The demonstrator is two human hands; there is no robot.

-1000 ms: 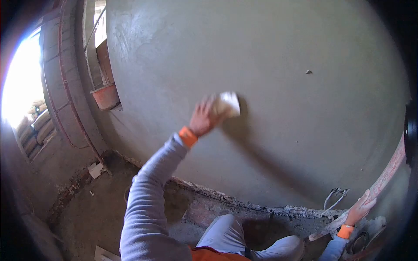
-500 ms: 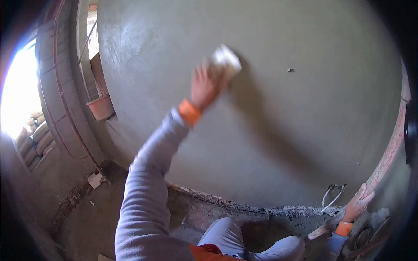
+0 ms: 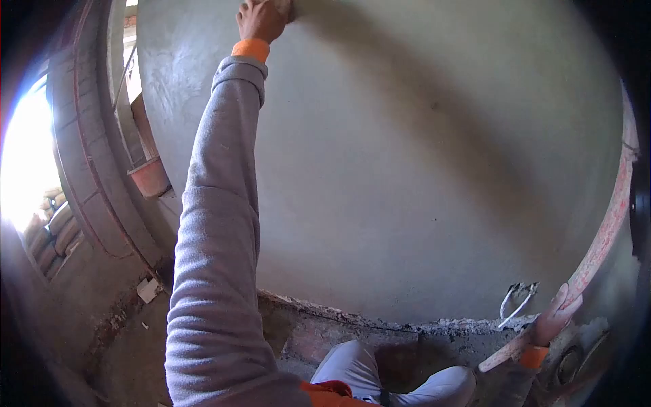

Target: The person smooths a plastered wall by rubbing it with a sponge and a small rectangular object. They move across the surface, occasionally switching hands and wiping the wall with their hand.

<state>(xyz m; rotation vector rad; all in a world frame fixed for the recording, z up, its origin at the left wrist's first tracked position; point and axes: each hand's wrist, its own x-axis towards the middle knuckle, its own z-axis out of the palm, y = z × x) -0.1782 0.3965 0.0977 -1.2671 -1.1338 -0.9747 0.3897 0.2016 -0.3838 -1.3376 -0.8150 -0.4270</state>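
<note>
My left hand point(image 3: 261, 20) is raised to the top edge of the view, close against the grey plastered wall point(image 3: 380, 203). Its fingers are closed on a flat pale piece point(image 3: 283, 8), mostly cut off by the frame, so its exact kind cannot be made out. Low on the right, my right hand point(image 3: 555, 317) lies around a long wooden pole point(image 3: 600, 251) with reddish stains. The pole looks bent in this wide view, and its lower end shows below the hand. Both of my sleeves are grey with orange cuffs.
White looped cables point(image 3: 517, 308) stick out of the wall's foot near my right hand. A rough broken ledge point(image 3: 339, 315) runs along the base. To the left are a reddish bucket point(image 3: 149, 178), stacked sacks point(image 3: 61, 227) by a bright opening, and a white scrap point(image 3: 148, 290).
My left hand has moved up and left across the wall with the pale piece, and the arm is straighter. A small lump on the wall is now in shadow. My right hand stays on the pole.
</note>
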